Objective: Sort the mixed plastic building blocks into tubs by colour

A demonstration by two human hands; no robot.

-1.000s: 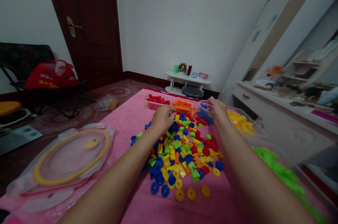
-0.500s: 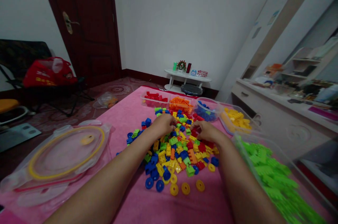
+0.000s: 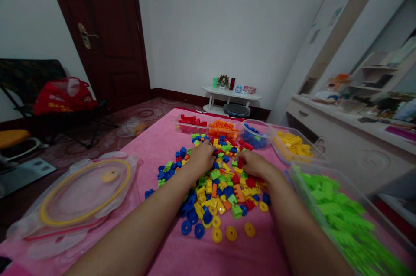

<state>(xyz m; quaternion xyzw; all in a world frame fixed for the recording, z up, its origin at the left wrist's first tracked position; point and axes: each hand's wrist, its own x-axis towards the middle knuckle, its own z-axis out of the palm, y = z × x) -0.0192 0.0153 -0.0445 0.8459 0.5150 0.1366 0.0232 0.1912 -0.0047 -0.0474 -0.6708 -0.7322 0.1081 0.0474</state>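
Note:
A mixed heap of plastic building blocks (image 3: 212, 189) in red, yellow, blue, green and orange spreads over the pink cloth (image 3: 247, 254). At the heap's far left part is my left hand (image 3: 203, 157), its fingers curled down among the blocks; what they hold, if anything, is hidden. Across from it, my right hand (image 3: 255, 164) has its thumb and fingertips closed on a red building block (image 3: 241, 162) at the heap's right side. Several yellow wheel pieces (image 3: 231, 233) and blue wheel pieces (image 3: 199, 231) lie at the near edge.
Clear tubs line the far and right sides: red blocks (image 3: 191, 122), orange blocks (image 3: 223, 128), blue blocks (image 3: 255, 137), yellow blocks (image 3: 294, 144) and green blocks (image 3: 338, 211). Stacked transparent lids (image 3: 86, 193) lie on the left. A low white table (image 3: 211, 90) stands by the wall.
The view has shifted slightly. My left hand has its fingers turned further down into the blocks, while my right hand stays near the red block at the heap's right side.

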